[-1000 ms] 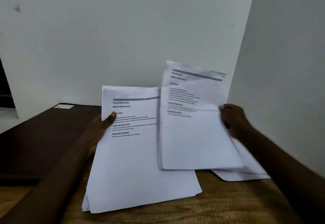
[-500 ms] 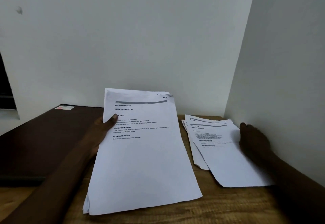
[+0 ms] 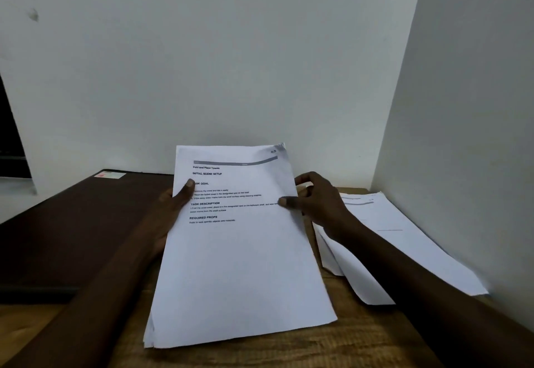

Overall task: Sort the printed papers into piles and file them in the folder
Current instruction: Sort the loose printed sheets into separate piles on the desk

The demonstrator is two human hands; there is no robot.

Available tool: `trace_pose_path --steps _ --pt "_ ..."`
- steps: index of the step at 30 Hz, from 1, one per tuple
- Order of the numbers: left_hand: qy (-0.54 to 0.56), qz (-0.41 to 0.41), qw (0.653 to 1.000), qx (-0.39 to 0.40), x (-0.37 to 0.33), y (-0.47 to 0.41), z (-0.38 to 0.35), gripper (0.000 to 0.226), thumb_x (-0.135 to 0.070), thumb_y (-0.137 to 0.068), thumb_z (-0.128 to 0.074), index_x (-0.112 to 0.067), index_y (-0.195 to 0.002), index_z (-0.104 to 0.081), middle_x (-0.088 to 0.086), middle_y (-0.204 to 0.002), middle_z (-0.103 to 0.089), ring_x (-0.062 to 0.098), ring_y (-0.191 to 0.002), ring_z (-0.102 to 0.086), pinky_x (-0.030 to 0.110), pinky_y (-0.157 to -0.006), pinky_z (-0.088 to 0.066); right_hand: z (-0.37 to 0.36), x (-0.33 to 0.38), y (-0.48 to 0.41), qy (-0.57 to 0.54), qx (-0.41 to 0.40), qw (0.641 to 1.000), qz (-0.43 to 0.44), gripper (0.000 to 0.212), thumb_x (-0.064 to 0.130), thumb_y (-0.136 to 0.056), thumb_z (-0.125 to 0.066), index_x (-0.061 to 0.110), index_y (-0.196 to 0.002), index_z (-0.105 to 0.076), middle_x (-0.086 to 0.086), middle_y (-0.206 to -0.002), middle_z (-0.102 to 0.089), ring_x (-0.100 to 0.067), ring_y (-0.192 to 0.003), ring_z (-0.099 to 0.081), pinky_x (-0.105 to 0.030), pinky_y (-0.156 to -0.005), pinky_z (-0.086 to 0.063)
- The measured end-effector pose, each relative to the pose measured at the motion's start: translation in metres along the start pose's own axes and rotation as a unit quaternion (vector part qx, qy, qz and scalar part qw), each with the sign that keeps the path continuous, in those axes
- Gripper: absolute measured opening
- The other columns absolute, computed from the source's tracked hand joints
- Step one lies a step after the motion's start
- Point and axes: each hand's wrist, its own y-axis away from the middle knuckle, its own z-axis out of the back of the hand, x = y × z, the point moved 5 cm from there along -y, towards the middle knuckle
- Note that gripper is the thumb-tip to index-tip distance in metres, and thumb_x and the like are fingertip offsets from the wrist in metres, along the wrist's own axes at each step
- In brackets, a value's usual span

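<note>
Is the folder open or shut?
Shut: the folder lies flat, dark cover up, no pages showing inside.

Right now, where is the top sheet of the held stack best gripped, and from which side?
Pinch the top sheet by its upper right edge, coming from the right. The left hand grips the stack at its left edge, so the right edge is free, and the right hand has its thumb on it there.
</note>
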Motion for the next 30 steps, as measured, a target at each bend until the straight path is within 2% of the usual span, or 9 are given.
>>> trace_pose_path --steps 6,11,13,15,18,24,27,29,30 --pt "0.009 0.001 1.0 0.01 -0.001 -0.001 -0.005 0.04 -0.036 -0.093 -0.053 -0.008 -0.12 -0.062 0.015 -0.113 -0.072 0.03 -0.093 -0.073 0.039 -0.066 -0.062 0.017 -0.013 -0.007 -0.017 -0.016 0.998 -0.052 0.006 0.016 -0.082 -0.072 0.011 -0.084 -0.07 -0.008 -0.087 -0.071 -0.027 -0.081 -0.068 -0.039 -0.072 -0.06" --pt "0.002 -0.02 1.0 -0.018 -0.004 -0.001 -0.002 0.023 -0.026 -0.097 -0.049 -0.009 -0.108 -0.06 0.004 -0.082 -0.077 0.019 -0.067 -0.074 0.03 -0.049 -0.057 0.066 -0.022 -0.015 -0.009 -0.098 0.994 -0.055 0.03 0.024 -0.087 -0.062 0.014 -0.063 -0.047 -0.005 -0.057 -0.04 -0.018 -0.054 -0.038 -0.029 -0.053 -0.028" --pt "0.001 -0.021 0.999 -0.031 -0.006 -0.001 0.003 0.021 -0.025 -0.099 -0.049 -0.009 -0.106 -0.06 0.004 -0.08 -0.076 0.019 -0.066 -0.074 0.031 -0.048 -0.057 0.105 -0.023 -0.021 -0.057 -0.154 0.984 -0.065 0.029 0.021 -0.091 -0.06 0.01 -0.066 -0.051 -0.013 -0.063 -0.047 -0.02 -0.059 -0.044 -0.029 -0.053 -0.032" --pt "-0.005 -0.019 0.999 -0.037 -0.006 -0.003 0.008 0.024 -0.028 -0.098 -0.051 -0.009 -0.108 -0.062 0.008 -0.089 -0.076 0.021 -0.069 -0.074 0.032 -0.051 -0.058 0.145 -0.023 -0.026 0.05 -0.182 0.981 -0.048 0.031 0.026 -0.088 -0.063 -0.002 -0.077 -0.059 -0.023 -0.077 -0.058 -0.024 -0.073 -0.051 -0.034 -0.068 -0.042" --pt "-0.012 -0.018 0.999 -0.032 -0.006 -0.004 0.008 0.023 -0.028 -0.099 -0.05 -0.01 -0.106 -0.062 0.006 -0.083 -0.076 0.02 -0.067 -0.074 0.031 -0.049 -0.057 0.178 -0.039 -0.014 0.327 -0.18 0.927 -0.031 0.03 0.018 -0.095 -0.056 -0.008 -0.08 -0.06 -0.022 -0.079 -0.058 -0.035 -0.082 -0.056 -0.036 -0.072 -0.036" --pt "-0.006 -0.009 1.0 -0.029 -0.005 -0.001 0.008 0.028 -0.03 -0.097 -0.052 -0.009 -0.112 -0.063 0.011 -0.096 -0.075 0.025 -0.076 -0.075 0.036 -0.056 -0.06 0.161 -0.111 0.009 0.484 -0.083 0.869 -0.065 0.003 0.012 -0.096 -0.046 0.01 -0.096 -0.043 -0.015 -0.092 -0.054 -0.031 -0.084 -0.055 -0.033 -0.067 -0.037" --pt "-0.002 -0.006 1.0 -0.026 -0.005 -0.001 0.006 0.027 -0.028 -0.098 -0.05 -0.009 -0.113 -0.062 0.013 -0.099 -0.073 0.025 -0.075 -0.075 0.036 -0.056 -0.06 0.152 -0.116 0.005 0.595 -0.111 0.796 -0.022 0.025 0.006 -0.088 -0.058 0.006 -0.113 -0.053 -0.016 -0.116 -0.055 -0.037 -0.108 -0.051 -0.043 -0.08 -0.046" --pt "-0.007 -0.009 1.0 -0.024 -0.005 -0.002 0.006 0.026 -0.028 -0.098 -0.05 -0.009 -0.112 -0.062 0.011 -0.094 -0.075 0.024 -0.074 -0.075 0.035 -0.054 -0.059 0.136 -0.095 0.001 0.564 -0.146 0.81 0.066 0.038 0.012 -0.081 -0.073 0.004 -0.116 -0.059 -0.018 -0.121 -0.057 -0.041 -0.11 -0.051 -0.049 -0.085 -0.046" --pt "-0.007 -0.01 1.0 -0.023 -0.006 -0.003 0.006 0.026 -0.028 -0.098 -0.05 -0.009 -0.111 -0.062 0.01 -0.091 -0.076 0.024 -0.073 -0.075 0.035 -0.053 -0.059 0.123 -0.074 0.004 0.493 -0.147 0.853 0.091 0.038 0.021 -0.084 -0.073 0.006 -0.116 -0.06 -0.014 -0.117 -0.061 -0.037 -0.107 -0.055 -0.046 -0.086 -0.046"
